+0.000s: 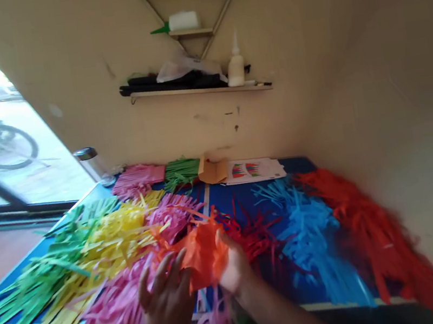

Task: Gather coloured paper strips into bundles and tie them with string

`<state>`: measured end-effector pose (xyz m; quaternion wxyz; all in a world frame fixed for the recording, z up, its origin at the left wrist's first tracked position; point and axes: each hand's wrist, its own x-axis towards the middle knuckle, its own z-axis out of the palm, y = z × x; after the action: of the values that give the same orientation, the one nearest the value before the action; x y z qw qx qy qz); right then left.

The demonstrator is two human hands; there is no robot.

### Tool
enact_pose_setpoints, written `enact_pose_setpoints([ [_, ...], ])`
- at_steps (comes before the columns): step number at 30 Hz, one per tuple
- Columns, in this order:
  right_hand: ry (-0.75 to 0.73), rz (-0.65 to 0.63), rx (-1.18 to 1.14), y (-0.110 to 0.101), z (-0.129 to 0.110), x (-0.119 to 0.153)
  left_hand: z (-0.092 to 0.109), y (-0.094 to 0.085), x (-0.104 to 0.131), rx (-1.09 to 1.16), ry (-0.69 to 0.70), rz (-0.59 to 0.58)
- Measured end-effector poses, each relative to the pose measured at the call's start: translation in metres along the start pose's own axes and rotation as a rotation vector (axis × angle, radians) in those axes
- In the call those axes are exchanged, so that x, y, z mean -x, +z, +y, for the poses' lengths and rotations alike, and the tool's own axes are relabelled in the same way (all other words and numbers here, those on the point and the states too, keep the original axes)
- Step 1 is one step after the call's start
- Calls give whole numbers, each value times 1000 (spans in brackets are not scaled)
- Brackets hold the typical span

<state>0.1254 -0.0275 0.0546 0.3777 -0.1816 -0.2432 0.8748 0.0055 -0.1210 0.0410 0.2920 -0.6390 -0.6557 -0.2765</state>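
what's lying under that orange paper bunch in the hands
Under the orange paper bunch: blue table, pink strips, red strips. The right hand grips it; the bunch hides what lies directly below.

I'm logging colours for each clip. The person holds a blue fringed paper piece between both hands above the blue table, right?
Not quite: the head view shows the fringed paper is orange, not blue. The right hand grips it, the left hand touches it, above the blue table.

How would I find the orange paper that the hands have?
Look at the blue table covered in piles of colored paper strips. Near its front edge, in the middle, the right hand grips the orange fringed paper. It is the only bunch lifted off the table.
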Motion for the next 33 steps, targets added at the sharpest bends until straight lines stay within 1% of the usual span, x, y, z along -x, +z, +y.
enact_pose_setpoints([
  [2, -170, 142, 81, -29, -41, -2, 19, 22, -9, 93, 79, -143],
  [4, -362, 349, 242, -59, -93, 6, 36, 40, -17, 150, 154, -265],
  [6, -523, 620, 467, -86, -143, 24, 48, 53, -25, 173, 194, -418],
  [7, -583, 734, 517, -96, -162, 36, 53, 57, -29, 174, 206, -502],
  [8, -643, 827, 557, -103, -172, 48, 57, 59, -32, 170, 210, -579],
  [9, -721, 895, 623, -107, -174, 58, 60, 61, -34, 167, 210, -637],
  [10, -800, 918, 722, -108, -167, 67, 62, 62, -36, 166, 206, -673],
  [11, -896, 871, 968, -106, -152, 73, 63, 63, -38, 169, 202, -697],
  [12, -949, 747, 1258, -103, -132, 76, 64, 63, -38, 176, 202, -711],
  [13, -870, 470, 1539, -100, -110, 76, 64, 63, -38, 181, 207, -728],
  [14, -787, 222, 1732, -97, -89, 74, 63, 63, -37, 183, 218, -741],
  [15, -698, 73, 1857, -96, -73, 70, 61, 64, -36, 185, 231, -748],
  [16, -607, -21, 1946, -97, -64, 66, 58, 65, -33, 187, 245, -750],
  [17, -547, -2, 2015, -100, -62, 62, 55, 66, -31, 192, 260, -749],
  [18, -513, 110, 2074, -105, -67, 61, 52, 67, -28, 200, 274, -751],
  [19, -508, 290, 2122, -110, -77, 61, 49, 69, -25, 212, 280, -754],
  [20, -528, 508, 2153, -115, -89, 64, 46, 70, -23, 227, 277, -758],
  [21, -582, 724, 2161, -117, -101, 68, 44, 71, -22, 243, 268, -760],
  [22, -666, 869, 2152, -116, -110, 72, 43, 71, -21, 260, 254, -761],
  [23, -755, 880, 2148, -113, -116, 75, 42, 71, -22, 276, 238, -761],
  [24, -823, 739, 2162, -108, -117, 76, 42, 70, -24, 288, 223, -760],
  [25, -846, 486, 2182, -102, -114, 74, 42, 69, -27, 299, 214, -756],
  [26, -818, 184, 2189, -97, -108, 68, 42, 68, -29, 309, 213, -753],
  [27, -752, -93, 2179, -94, -100, 60, 41, 67, -32, 320, 219, -749],
  [28, -671, -300, 2161, -94, -93, 51, 39, 66, -34, 330, 228, -745],
  [29, -604, -423, 2146, -96, -88, 41, 36, 66, -35, 343, 239, -742],
  [30, -561, -484, 2136, -101, -84, 32, 32, 67, -34, 359, 250, -742],
  [32, -527, -529, 2110, -114, -84, 20, 22, 69, -31, 385, 257, -745],
  [33, -509, -521, 2093, -120, -87, 17, 17, 71, -28, 396, 251, -744],
])
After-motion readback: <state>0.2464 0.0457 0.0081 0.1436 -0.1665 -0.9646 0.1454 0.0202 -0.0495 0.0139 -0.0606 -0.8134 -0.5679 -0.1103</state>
